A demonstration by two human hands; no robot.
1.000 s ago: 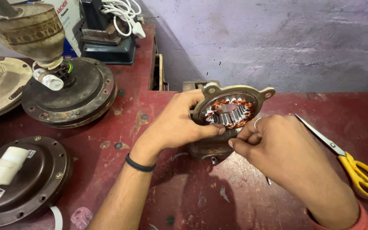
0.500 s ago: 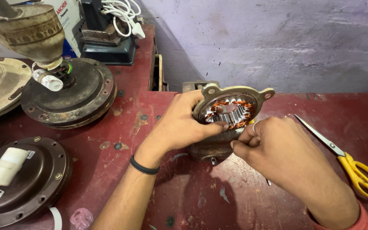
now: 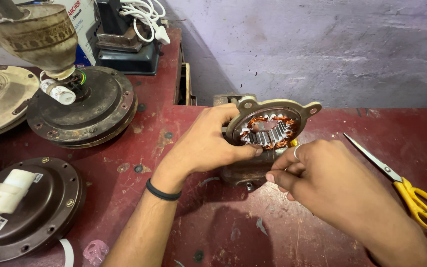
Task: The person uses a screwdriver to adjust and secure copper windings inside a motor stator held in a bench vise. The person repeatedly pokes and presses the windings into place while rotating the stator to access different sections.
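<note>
A round motor stator [image 3: 268, 129], its metal ring with lugs and copper windings around a toothed core, is held tilted up on edge at the middle of the worn red table [image 3: 213, 222], resting on a dark metal block [image 3: 245, 170]. At the back left a white carton [image 3: 82, 22] with red and blue printing is stood behind a dark machine [image 3: 124, 47], over which a white cable with a plug [image 3: 147, 17] is draped. A small white label is seen on the brown fan motor cover [image 3: 30, 210] at the lower left, beside a white capacitor [image 3: 8, 190]. A further dark fan motor [image 3: 87, 109] with a cream cup above it is set at the upper left.

Compared with half a second earlier, the stator is seen tipped slightly more toward the camera, and the right hand has been shifted a little lower and nearer its bottom edge; the rest is unchanged.

The left hand [image 3: 206, 141] is closed around the stator's left rim, the thumb laid along its lower edge and the fingers wrapped behind. The right hand [image 3: 332, 178] is kept with fingers drawn narrowly together at the stator's lower rim, a ring worn on one finger; whether something thin is pinched there cannot be told. Yellow-handled scissors [image 3: 411, 193] are laid on the table to the right, apart from the hand.
</note>
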